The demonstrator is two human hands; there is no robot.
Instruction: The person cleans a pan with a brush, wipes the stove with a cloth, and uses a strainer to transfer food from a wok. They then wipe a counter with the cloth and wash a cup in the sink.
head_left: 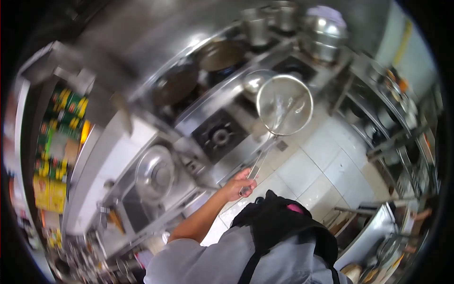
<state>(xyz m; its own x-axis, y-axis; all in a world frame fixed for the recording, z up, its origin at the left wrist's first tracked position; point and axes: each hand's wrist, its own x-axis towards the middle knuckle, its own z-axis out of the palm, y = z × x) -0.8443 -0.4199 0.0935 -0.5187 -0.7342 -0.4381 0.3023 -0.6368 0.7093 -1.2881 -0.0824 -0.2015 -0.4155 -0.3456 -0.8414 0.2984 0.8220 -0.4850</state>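
My left hand (pixel 239 186) is closed around the wire handle of a large round strainer (pixel 285 105). The strainer's mesh bowl is held out in front of me, over the tiled floor and the stove's front edge. Behind its rim sits a shiny metal bowl (pixel 255 83) on the stove. A black burner (pixel 220 136) lies to the left of the strainer. My right hand does not show in the frame.
Two dark woks (pixel 221 56) stand at the back of the stove (pixel 208 102). Metal pots (pixel 326 35) are at its far right end. To the left is a sink counter with a metal basin (pixel 155 174). Metal shelving (pixel 378 102) with kitchenware stands at the right.
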